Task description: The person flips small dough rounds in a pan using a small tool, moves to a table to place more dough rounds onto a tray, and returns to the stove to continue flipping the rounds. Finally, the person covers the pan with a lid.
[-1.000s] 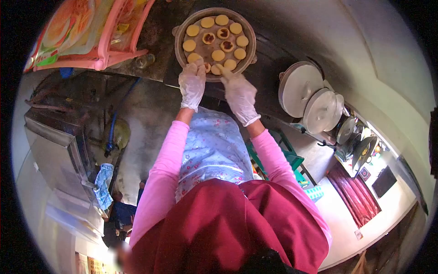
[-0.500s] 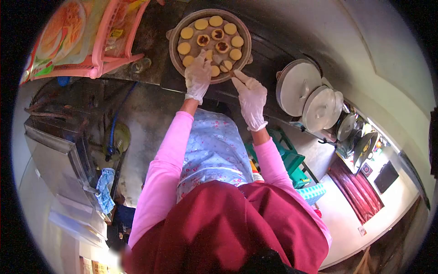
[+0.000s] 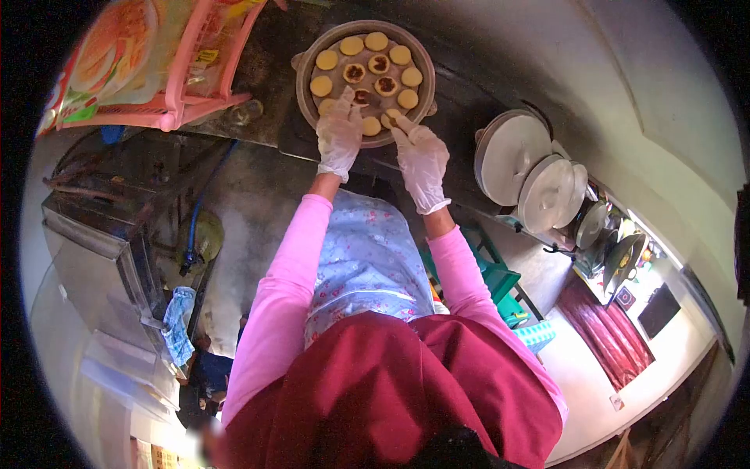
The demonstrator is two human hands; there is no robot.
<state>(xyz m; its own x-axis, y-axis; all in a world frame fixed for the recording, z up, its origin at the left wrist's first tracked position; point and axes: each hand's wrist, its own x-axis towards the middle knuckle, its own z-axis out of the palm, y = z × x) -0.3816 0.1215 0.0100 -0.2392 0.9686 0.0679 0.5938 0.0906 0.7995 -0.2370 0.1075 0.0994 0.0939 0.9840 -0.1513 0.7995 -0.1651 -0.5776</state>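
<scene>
Small round flat cakes fill a wide grey pan [image 3: 303,105]. Pale yellow ones, such as this pale cake [image 3: 351,45], form an outer ring; inside lie several with dark brown tops, including this browned cake [image 3: 354,73]. My gloved left hand [image 3: 341,139] reaches over the near rim, fingers outstretched beside a browned cake [image 3: 362,98], which they partly cover. My gloved right hand [image 3: 423,160] is closed at the near right rim, around what looks like a thin utensil. Its tip is close to a pale cake [image 3: 390,116] and hard to make out.
Round pot lids [image 3: 512,152] stand along the wall to the right. A pink plastic rack [image 3: 173,102] is at the left, with a small glass jar [image 3: 248,112] by its foot. Green plastic furniture [image 3: 500,281] stands below, right of the apron.
The cake by my left fingertips showed a pale top earlier and now shows a dark brown one. My right hand has shifted slightly left. The whole view has moved a little.
</scene>
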